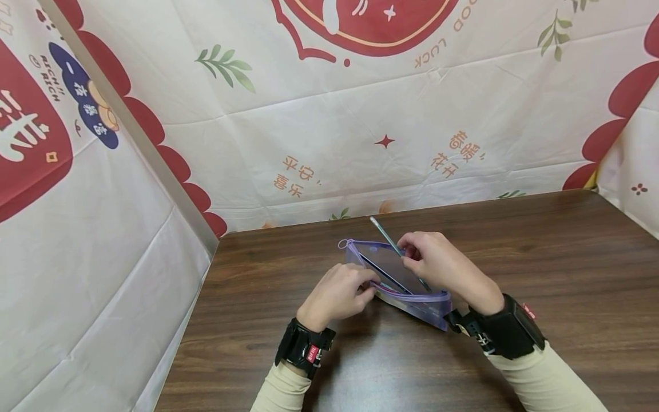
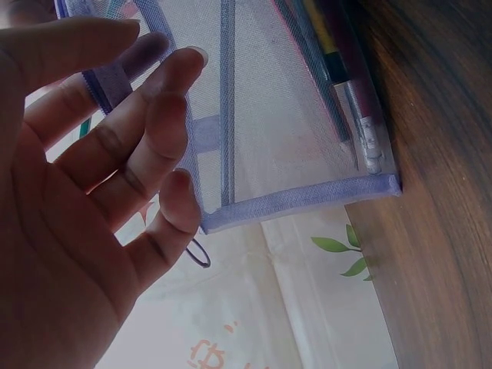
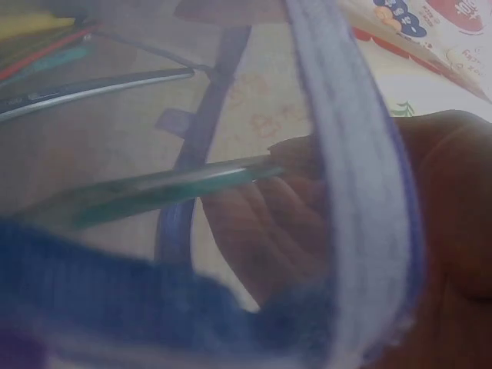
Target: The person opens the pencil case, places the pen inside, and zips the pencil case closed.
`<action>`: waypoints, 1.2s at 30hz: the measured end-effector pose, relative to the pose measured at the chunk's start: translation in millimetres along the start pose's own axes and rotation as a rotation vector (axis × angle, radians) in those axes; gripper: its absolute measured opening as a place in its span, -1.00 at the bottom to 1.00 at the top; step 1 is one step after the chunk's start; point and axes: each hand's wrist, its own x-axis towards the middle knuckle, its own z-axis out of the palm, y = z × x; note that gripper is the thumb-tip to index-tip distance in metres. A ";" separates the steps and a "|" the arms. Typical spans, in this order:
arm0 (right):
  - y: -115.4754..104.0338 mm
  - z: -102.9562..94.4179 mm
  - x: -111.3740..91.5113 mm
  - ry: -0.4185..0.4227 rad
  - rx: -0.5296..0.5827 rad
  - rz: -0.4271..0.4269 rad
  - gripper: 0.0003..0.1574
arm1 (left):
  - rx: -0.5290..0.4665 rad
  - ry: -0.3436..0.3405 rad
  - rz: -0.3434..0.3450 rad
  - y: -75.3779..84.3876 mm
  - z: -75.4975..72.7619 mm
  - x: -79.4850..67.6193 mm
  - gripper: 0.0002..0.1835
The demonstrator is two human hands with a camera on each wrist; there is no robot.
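A see-through purple mesh pencil case stands with its zipped top open on the table. My left hand grips the near rim of it, its fingers curled about the purple edge. A slim teal pencil slants down into the opening, its pale end up and out beyond the far rim. My right hand pinches this pencil partway along. In the right wrist view the lower part of the pencil shows through the case wall. A dark pen and several colored pens or pencils lie inside the case.
The brown wood-grain table spreads around the case. A white printed cloth hangs behind its back edge, and another white printed cloth panel stands along the left. A loop zipper pull sticks out at the case's far left corner.
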 end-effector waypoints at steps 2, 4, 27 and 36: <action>0.4 0.3 -0.1 -0.006 0.003 0.002 -0.82 | 0.002 0.001 0.001 -0.1 0.2 0.1 -0.86; 0.7 0.6 -0.2 -0.012 0.005 0.002 -0.82 | 0.004 -0.001 0.000 -0.1 0.3 0.1 -0.86; 2.0 1.0 -1.4 -0.068 -0.007 0.016 -0.83 | 0.003 0.002 0.003 0.1 0.0 1.0 -0.86; 1.6 -0.4 -1.6 -0.075 -0.016 0.001 -0.83 | -0.008 -0.016 -0.010 -0.2 0.2 1.4 -0.85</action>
